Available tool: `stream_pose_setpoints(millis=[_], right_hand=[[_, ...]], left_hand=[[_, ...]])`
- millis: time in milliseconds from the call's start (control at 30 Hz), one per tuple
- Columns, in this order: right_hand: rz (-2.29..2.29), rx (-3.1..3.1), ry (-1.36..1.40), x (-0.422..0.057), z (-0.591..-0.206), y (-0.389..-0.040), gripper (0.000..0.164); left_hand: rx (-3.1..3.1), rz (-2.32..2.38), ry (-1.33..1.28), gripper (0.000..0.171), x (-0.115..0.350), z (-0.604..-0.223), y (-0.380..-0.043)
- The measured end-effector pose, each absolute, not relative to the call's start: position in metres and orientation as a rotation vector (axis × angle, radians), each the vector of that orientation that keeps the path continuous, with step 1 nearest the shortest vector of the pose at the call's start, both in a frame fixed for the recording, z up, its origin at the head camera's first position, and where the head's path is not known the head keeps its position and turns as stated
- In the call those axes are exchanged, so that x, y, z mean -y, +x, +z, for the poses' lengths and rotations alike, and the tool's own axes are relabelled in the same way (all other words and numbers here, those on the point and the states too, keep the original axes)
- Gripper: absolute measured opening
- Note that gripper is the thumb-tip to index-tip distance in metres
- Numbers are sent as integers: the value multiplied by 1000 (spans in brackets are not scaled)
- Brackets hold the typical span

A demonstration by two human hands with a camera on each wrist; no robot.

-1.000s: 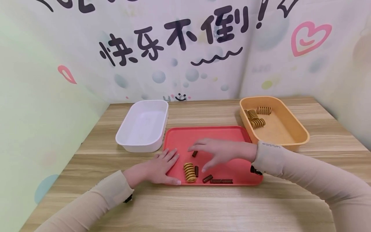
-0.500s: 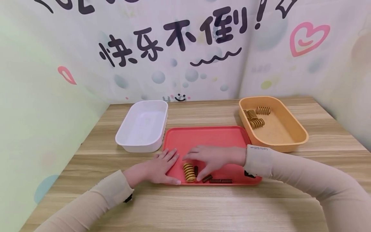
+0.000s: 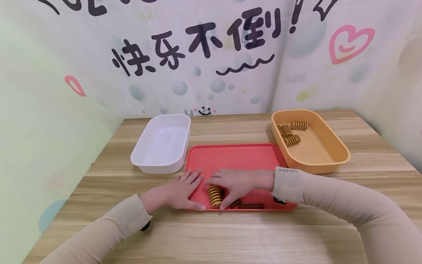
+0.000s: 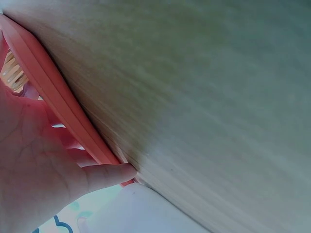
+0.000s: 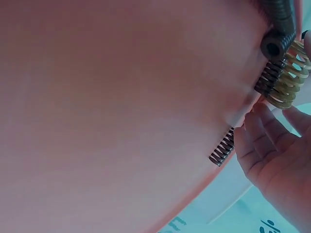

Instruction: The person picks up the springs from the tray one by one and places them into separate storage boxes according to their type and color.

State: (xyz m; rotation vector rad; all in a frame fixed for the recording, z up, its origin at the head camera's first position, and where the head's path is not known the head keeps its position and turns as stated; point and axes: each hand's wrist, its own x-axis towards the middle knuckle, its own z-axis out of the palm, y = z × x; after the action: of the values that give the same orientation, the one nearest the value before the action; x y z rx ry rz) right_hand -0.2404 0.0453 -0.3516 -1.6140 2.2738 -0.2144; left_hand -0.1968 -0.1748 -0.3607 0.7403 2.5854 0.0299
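A red tray (image 3: 237, 156) lies on the wooden table. My left hand (image 3: 181, 193) rests on its left edge, fingers spread and thumb along the front edge. In the left wrist view, that hand lies by the tray's rim (image 4: 56, 92). My right hand (image 3: 235, 182) spans a thick gold coil spring (image 3: 214, 197), thumb near one end and fingers near the other. The right wrist view has the fingertips close against the gold spring (image 5: 290, 82). Small dark coil springs (image 3: 251, 206) lie along the tray's front; one dark spring (image 5: 222, 147) lies by my fingers.
A white bin (image 3: 161, 143) stands behind the tray on the left, with nothing visible inside. At the back right, an orange bin (image 3: 324, 146) next to the tray contains several gold springs (image 3: 291, 140). A printed cloth (image 3: 158, 93) hangs behind the table.
My right hand has moved left and toward the front edge, to the gold spring. It now covers a dark spring seen a second ago. My left hand has stayed in place.
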Motion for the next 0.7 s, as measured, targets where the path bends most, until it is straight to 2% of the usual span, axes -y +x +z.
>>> stream_pose_setpoints(millis=[700], right_hand=[[-230, -2248, -1687, -42, -352, -241, 55]], left_hand=[[-2587, 37, 731, 96, 175, -361, -197]])
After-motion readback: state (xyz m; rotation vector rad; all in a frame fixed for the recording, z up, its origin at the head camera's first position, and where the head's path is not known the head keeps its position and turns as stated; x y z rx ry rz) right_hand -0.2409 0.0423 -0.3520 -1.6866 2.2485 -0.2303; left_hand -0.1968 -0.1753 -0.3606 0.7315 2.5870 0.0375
